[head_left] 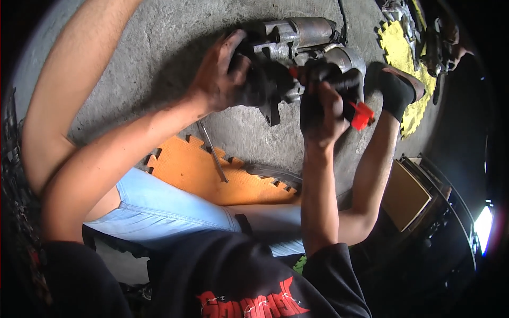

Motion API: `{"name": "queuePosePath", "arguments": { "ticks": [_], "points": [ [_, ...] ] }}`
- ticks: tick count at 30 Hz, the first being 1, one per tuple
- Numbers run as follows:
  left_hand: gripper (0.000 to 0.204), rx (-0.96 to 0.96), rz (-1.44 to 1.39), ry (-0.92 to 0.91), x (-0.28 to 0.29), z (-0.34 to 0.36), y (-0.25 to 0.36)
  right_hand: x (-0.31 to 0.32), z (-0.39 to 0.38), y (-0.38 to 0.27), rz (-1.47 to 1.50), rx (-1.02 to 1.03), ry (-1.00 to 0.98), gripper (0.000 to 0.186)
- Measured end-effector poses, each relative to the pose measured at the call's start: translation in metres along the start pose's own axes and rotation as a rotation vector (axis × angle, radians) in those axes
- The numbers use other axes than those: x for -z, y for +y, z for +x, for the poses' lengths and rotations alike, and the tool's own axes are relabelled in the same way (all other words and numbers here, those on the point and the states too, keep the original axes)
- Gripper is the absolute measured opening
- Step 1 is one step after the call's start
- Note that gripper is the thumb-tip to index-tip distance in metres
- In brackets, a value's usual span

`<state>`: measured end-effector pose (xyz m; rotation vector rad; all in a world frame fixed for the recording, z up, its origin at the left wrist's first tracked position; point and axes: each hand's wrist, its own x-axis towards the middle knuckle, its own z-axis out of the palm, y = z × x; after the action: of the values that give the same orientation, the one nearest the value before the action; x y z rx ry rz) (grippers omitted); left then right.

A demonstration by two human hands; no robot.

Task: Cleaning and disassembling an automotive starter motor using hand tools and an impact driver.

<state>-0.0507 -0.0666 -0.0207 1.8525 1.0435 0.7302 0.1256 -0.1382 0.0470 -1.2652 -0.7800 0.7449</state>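
My left hand (225, 77) is wrapped around a dark metal housing (271, 87), its fingers over the far side. My right hand (326, 103), in what looks like a black fingerless glove, is closed on a tool with a red handle end (362, 115). A second bit of red shows beyond the fingers, close to the housing; the tool's exact kind is hidden by the hand. Just behind both hands lie a cylindrical metal motor body (310, 32) and a rounded metal casing (342, 57), both greasy grey.
An orange foam mat (183, 169) lies before my legs, a thin metal rod (214, 153) across its edge. To the right are a yellow foam mat (395, 53), greasy metal parts (442, 47) and a brown flat panel (405, 196). My foot (395, 87) rests beside the casing.
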Motion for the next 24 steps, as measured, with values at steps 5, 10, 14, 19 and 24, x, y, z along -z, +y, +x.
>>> {"name": "queuePosePath", "arguments": {
  "ticks": [5,10,14,19,24],
  "points": [
    [0.048,0.023,0.011,0.018,-0.004,-0.002,0.002,0.004,0.002,0.004,0.194,-0.162,0.096,0.011],
    [0.048,0.082,0.017,-0.048,0.003,-0.001,0.001,0.0,0.002,-0.001,0.075,-0.029,-0.064,0.022],
    [0.048,0.034,0.006,0.014,-0.005,-0.002,0.003,-0.007,0.006,-0.003,-0.024,-0.113,0.103,0.025],
    [0.047,0.003,-0.009,-0.004,0.0,0.0,0.0,0.001,0.008,-0.005,0.154,-0.088,-0.109,0.031],
    [0.049,0.007,0.04,-0.012,0.001,-0.002,-0.001,0.004,0.028,-0.008,0.23,-0.226,-0.062,0.023]
  ]
}}
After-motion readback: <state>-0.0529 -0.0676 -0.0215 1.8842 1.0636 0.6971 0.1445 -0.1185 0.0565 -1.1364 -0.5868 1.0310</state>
